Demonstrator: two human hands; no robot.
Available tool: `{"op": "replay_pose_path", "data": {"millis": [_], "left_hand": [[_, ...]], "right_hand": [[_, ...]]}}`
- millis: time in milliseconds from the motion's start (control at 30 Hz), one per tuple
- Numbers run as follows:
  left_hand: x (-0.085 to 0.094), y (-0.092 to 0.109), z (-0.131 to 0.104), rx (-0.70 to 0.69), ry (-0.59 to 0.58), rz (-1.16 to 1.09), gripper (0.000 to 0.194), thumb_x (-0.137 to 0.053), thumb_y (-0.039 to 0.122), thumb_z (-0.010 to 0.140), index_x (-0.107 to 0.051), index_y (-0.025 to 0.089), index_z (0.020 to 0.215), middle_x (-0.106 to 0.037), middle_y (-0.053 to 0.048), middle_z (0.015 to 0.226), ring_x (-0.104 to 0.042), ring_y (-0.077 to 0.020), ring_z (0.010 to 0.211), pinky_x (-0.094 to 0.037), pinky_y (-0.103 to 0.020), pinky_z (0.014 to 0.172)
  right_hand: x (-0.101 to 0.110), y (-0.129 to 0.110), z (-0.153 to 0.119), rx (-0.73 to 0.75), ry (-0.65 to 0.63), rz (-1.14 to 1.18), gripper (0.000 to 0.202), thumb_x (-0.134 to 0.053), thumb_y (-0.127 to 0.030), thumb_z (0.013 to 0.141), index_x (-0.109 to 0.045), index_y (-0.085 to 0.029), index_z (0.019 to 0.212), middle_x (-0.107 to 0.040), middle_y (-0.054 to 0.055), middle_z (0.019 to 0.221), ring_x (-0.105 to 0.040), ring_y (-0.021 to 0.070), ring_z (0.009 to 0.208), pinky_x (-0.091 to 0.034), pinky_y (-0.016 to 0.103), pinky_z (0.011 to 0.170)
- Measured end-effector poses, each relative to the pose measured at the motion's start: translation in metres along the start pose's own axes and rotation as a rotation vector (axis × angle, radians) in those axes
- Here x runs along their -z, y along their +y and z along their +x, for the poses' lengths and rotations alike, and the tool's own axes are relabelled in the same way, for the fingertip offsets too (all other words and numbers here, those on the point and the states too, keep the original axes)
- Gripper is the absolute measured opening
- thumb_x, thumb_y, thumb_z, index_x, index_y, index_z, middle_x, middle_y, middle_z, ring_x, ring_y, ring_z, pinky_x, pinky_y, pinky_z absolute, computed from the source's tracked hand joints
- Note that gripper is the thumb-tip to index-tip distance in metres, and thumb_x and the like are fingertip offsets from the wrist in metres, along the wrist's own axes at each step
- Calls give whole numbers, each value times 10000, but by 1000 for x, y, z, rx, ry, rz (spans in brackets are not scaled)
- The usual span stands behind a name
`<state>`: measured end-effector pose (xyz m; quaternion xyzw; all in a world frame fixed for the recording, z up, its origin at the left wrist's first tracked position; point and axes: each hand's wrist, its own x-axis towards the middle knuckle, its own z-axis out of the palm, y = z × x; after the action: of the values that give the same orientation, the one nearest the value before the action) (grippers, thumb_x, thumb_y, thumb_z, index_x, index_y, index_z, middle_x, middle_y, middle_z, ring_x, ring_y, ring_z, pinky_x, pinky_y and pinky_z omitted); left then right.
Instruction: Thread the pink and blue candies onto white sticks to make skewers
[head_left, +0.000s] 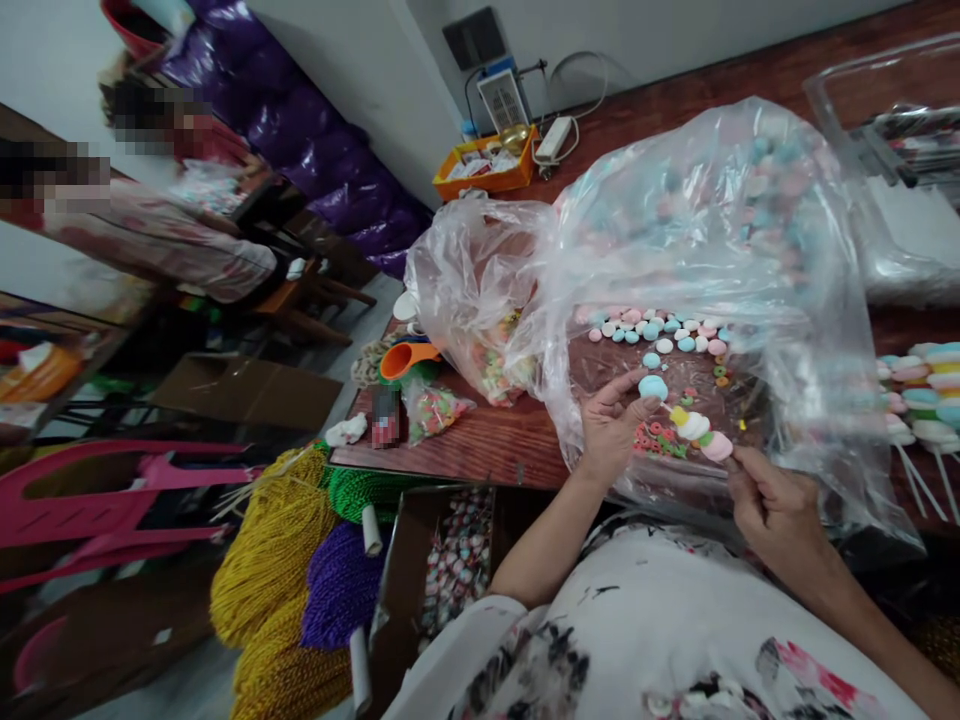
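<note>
My right hand (776, 500) is closed around the lower end of a marshmallow skewer (696, 428), which carries white and pink marshmallows with small yellow and green pieces between them. At the skewer's upper tip, my left hand (611, 428) pinches a light blue marshmallow (652, 387) between thumb and fingers. Whether the tip has entered it I cannot tell. Loose pink, white and blue marshmallows (686, 343) lie just beyond my hands, on clear plastic. Small red rings (654, 438) are scattered beside my left hand.
A large clear bag (697, 220) of marshmallows stands behind. Finished-looking skewers (930, 390) lie at right. An orange scoop (409, 357) and a small candy bag (435, 412) sit at the table's left edge. Yellow cord bundles (274, 550) and a cardboard box (394, 570) are below. Two people sit at left.
</note>
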<state>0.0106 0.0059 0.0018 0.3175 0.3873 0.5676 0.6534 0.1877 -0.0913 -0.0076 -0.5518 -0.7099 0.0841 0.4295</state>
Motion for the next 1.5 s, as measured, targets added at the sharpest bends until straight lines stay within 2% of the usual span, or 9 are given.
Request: {"op": "replay_pose_path", "data": {"millis": [167,400,567,700,867,1000,1167,1300,1500], "left_hand": [[6,-3,0,-16,44,52,520,-954,439,586,-785,208,1020,-799,-17,912,-766,-182,814,-628,-323,808],[6,3,-3,17,36,16,529,-959,452,570,-781,215,1008,-793,-5,866,-779,-210,815,-634,-367,827],[14,-6,-3,-13,15,80,521,-946,463,597,-792,216,1029,-795,-22,920,-772,-215,872,-629,-374,862],[21,-8,-3,-162,-18,226,403,-913,433,673,-812,239,1012,-793,-28,980,-753,-197,928,-613,-354,904],[23,4,-8,-456,-73,531,229,-840,314,787,-822,275,1012,-808,-52,1023,-752,-205,972,-606,-371,945],[24,8,-12,-545,-161,642,208,-769,250,854,-812,300,1052,-805,-54,1099,-756,-212,1039,-598,-386,983],[21,6,-17,-565,-154,643,224,-743,255,880,-801,300,1092,-803,-52,1108,-758,-210,1040,-602,-381,987],[19,13,-18,-534,-239,653,231,-732,256,892,-797,289,1110,-780,-68,1190,-735,-210,1118,-570,-378,1048],[18,15,-14,-210,-167,383,335,-685,445,929,-762,264,1200,-761,-76,1241,-714,-223,1170,-541,-407,1095]], "right_hand": [[-4,-3,-6,-11,-15,53,132,-539,-108,955,-621,-184,886,-508,-54,583,-494,86,465,-366,225,517],[-7,-4,-10,11,-9,37,122,-547,-105,953,-633,-191,951,-515,-49,593,-485,93,473,-354,238,515],[-6,-5,-7,15,-19,36,153,-544,-100,955,-602,-195,850,-486,-54,579,-461,84,461,-344,237,517],[-6,-10,-4,22,-8,35,131,-549,-105,953,-609,-197,881,-497,-56,582,-470,84,462,-347,234,515],[-5,-13,-4,47,-16,32,162,-529,-85,945,-631,-208,972,-543,-60,575,-448,84,419,-334,241,482],[-3,-12,-5,68,-34,9,222,-517,-59,920,-624,-204,1050,-599,-41,632,-481,97,453,-346,254,508],[-8,-11,-1,41,-90,23,217,-482,-25,862,-587,-213,888,-555,-35,615,-502,114,515,-345,256,541],[-13,-9,1,52,-73,34,201,-481,-40,874,-559,-215,812,-515,-47,576,-440,103,469,-313,260,516],[-4,7,-1,107,-11,-64,278,-498,-36,878,-642,-192,1057,-656,-1,707,-556,127,529,-386,257,552]]}}
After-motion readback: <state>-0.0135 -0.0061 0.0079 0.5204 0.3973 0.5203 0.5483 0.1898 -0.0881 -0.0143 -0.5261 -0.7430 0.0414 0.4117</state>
